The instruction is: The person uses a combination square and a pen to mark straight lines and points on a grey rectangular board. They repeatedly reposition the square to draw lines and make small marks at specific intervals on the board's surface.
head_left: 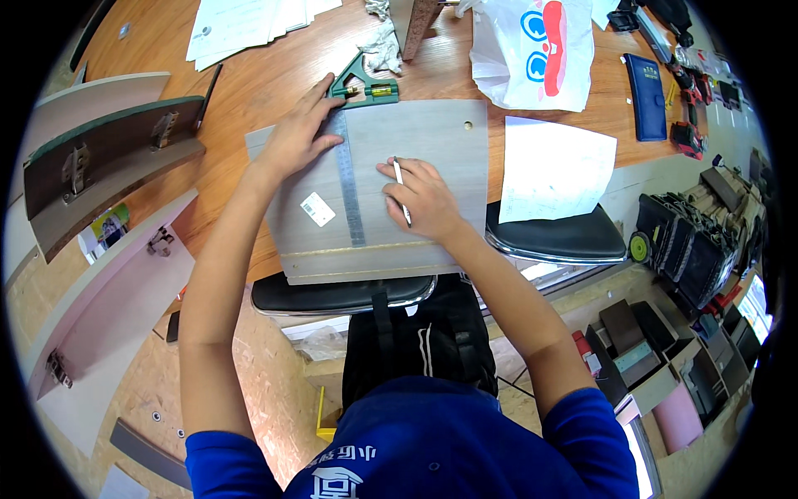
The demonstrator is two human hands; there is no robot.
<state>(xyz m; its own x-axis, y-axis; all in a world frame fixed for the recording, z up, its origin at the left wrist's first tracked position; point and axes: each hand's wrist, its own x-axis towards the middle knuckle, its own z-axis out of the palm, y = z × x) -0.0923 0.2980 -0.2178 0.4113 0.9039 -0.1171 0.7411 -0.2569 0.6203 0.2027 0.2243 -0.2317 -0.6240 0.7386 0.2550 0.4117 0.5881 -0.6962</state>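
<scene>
A grey wood-grain board (428,125) lies on the table in front of me, its near edge over a black seat. My left hand (295,137) holds a green combination square (382,92) against the board's far edge, with the thumb stretched towards the ruler. The square's steel ruler (349,195) runs down the board towards me. In my right hand (428,202) is a slim white pen (399,176), tilted above the board just right of the ruler; whether it touches the surface I cannot tell. A white label (317,209) sticks to the board left of the ruler.
Loose papers (241,29) lie at the far left, a white plastic bag (532,58) at the far right. A paper sheet (555,166) overhangs the table edge beside a blue notebook (647,96). Hinged panels (116,158) stand on the left. A black chair seat (557,239) sits right.
</scene>
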